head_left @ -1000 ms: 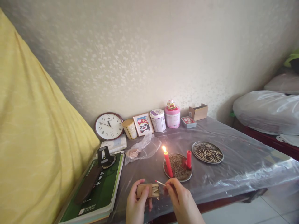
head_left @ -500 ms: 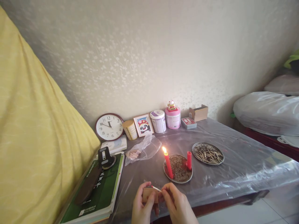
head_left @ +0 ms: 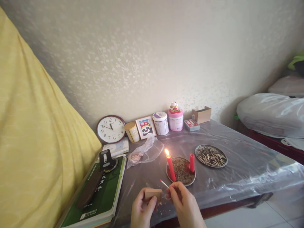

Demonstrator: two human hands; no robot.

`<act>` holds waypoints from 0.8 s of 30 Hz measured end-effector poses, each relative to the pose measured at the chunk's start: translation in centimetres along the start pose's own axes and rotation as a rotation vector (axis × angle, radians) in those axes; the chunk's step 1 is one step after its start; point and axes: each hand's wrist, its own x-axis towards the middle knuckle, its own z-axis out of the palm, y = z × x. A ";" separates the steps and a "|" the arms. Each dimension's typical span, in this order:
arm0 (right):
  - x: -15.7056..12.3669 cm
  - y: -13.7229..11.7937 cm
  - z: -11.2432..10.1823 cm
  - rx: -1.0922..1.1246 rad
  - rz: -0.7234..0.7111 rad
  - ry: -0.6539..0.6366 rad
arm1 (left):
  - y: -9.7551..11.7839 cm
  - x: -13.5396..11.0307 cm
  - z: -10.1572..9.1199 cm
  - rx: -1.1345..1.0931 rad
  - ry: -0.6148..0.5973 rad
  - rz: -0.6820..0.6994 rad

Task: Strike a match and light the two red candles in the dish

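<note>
My left hand (head_left: 143, 206) is closed around a small brown matchbox (head_left: 153, 193) close to the table's front edge. Between the fingertips of my right hand (head_left: 181, 199) is a match (head_left: 164, 183), its red head pointing up and left, with no flame on it. Just beyond, a lit red candle (head_left: 171, 167) leans slightly on a round metal plate (head_left: 182, 185) stained with residue. A shorter red candle (head_left: 192, 163), unlit, stands on the right of that plate. To its right, another round plate (head_left: 199, 162) holds several used and charred matchsticks (head_left: 211, 156).
Green books (head_left: 108, 193) with a dark strap-like object (head_left: 89, 190) lie at left, by a yellow curtain (head_left: 42, 133). A clear plastic bag (head_left: 148, 148) rests mid-table. Along the wall stand a clock (head_left: 111, 129), canisters (head_left: 160, 124), a framed panda picture (head_left: 145, 127) and a cardboard box (head_left: 201, 114).
My right hand has lifted the match away from the matchbox, slightly up and to the right. The matchbox has tilted in my left hand, which has shifted slightly left.
</note>
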 end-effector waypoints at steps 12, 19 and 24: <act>-0.4 0.5 1.1 -0.231 -0.073 -0.095 | 0.3 0.1 -0.5 -0.520 -0.271 -0.295; -0.4 0.4 1.0 -0.250 -0.120 -0.109 | 0.9 0.0 -0.8 -0.573 -0.269 -0.365; -0.5 0.0 0.6 -0.237 -0.154 -0.101 | 0.8 0.2 -1.2 -0.544 -0.264 -0.394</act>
